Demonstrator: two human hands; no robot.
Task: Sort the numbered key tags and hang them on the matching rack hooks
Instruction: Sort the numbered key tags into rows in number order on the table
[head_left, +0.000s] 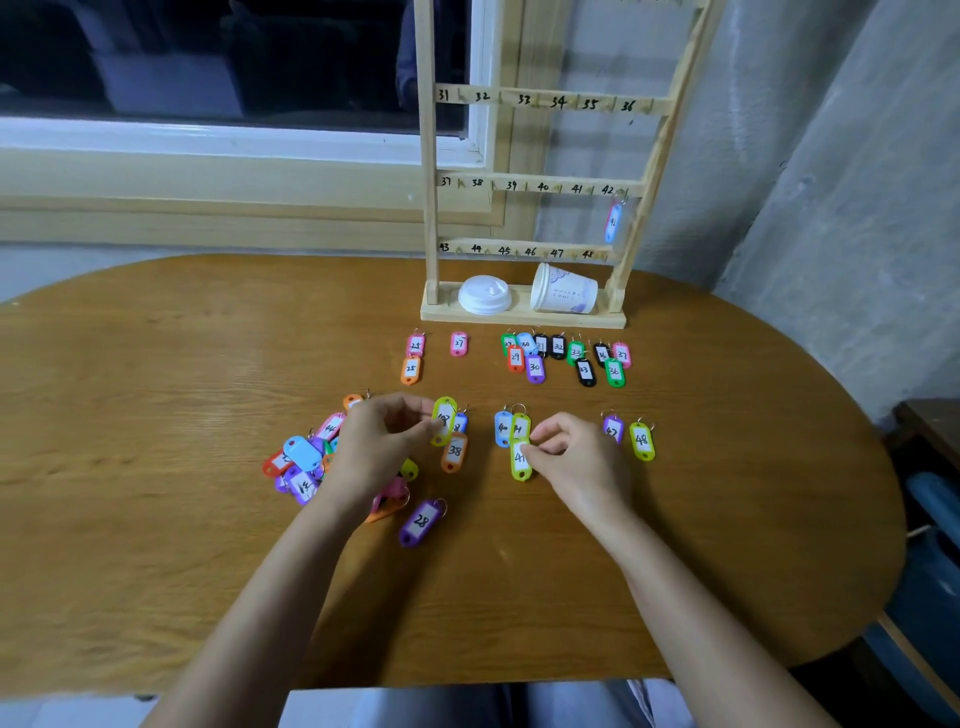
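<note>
Head — left grip tight on tag

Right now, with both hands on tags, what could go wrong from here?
1. The left hand, pinching a yellow-green tag, hangs over the unsorted pile; withdrawing could scatter it.
2. The right hand pinches tag 41 close against neighbouring tags; it might drag them.
3. The sorted row near the rack overlaps, hiding numbers; misreads seem possible.
</note>
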